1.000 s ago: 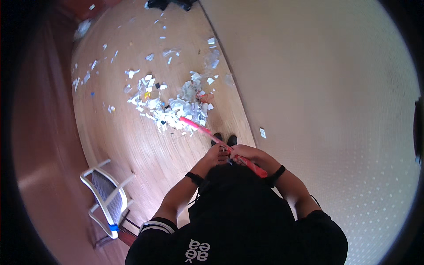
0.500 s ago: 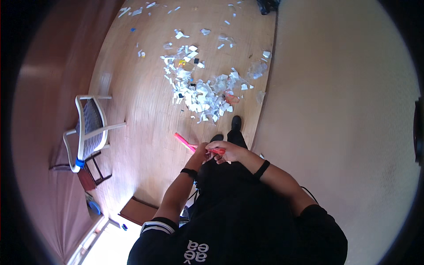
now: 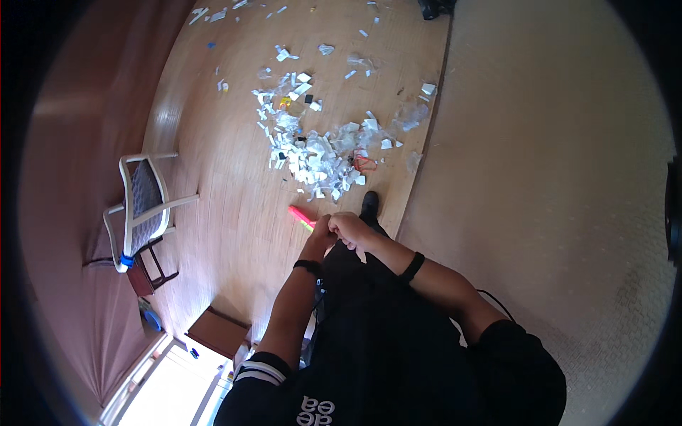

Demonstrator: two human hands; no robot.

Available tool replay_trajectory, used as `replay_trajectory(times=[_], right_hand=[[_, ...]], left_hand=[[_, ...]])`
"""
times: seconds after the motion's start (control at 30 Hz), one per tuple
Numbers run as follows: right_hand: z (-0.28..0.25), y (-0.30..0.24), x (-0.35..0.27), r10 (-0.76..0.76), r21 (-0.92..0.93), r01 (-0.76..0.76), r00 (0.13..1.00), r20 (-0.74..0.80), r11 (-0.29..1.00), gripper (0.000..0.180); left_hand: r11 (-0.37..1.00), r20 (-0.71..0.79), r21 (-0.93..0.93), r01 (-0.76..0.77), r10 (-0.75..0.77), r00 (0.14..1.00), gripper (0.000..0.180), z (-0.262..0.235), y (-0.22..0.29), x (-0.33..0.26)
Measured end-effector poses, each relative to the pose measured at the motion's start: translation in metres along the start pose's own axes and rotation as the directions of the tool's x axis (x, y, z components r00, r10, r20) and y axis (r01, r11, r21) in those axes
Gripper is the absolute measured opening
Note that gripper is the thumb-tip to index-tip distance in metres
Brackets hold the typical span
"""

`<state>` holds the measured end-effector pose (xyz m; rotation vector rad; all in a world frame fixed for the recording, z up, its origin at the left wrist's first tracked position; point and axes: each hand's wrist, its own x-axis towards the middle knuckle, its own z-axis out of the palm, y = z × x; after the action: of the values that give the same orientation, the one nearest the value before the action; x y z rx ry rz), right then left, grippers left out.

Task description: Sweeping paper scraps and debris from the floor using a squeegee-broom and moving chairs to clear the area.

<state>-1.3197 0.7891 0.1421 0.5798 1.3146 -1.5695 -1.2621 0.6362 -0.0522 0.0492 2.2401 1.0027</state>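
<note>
In front of my waist both hands are close together, touching or nearly so. My left hand (image 3: 324, 228) is closed round a long, slim pink-red thing (image 3: 301, 215) with a yellow-green strip along one side; it sticks out to the far left, and its exact kind does not show. My right hand (image 3: 348, 227) is curled into a closed grip right beside the left one, and its fingers hide whatever is inside. Beyond my hands lies a heap of white paper scraps and clear plastic bits (image 3: 320, 163) on the wooden floor.
A white-framed chair (image 3: 145, 202) stands at the left, beside a small dark red-brown stool (image 3: 142, 281). A brown box-like piece of furniture (image 3: 217, 332) is at the lower left. A pale wall (image 3: 540, 177) runs along the right. A black bag (image 3: 435, 8) is at the far end.
The pink-red thing now points outward with less of its length showing. My right hand has curled over, and the red part seen in it earlier is hidden. The view has shifted slightly.
</note>
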Motion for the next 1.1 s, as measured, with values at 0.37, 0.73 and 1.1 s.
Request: replay_trajectory(times=[0.37,0.73,1.1], right_hand=[[-0.034,-0.078,-0.011,-0.527,-0.626,0.373,0.847,-0.071,0.685,0.035],[-0.022,-0.103,-0.022,-0.599,-0.746,0.266,0.772,-0.215,0.611,0.033],[-0.006,-0.086,-0.048,-0.592,-0.770,0.380,0.806,0.004,0.512,0.037]], left_hand=[[0.593,0.155,-0.805,0.021,0.176,0.972,0.019,-0.020,0.075,0.073],[-0.021,0.236,-0.970,0.243,0.175,0.956,0.018,-0.056,0.112,0.087],[-0.607,0.274,-0.727,0.321,0.172,0.946,0.019,-0.085,0.151,0.081]])
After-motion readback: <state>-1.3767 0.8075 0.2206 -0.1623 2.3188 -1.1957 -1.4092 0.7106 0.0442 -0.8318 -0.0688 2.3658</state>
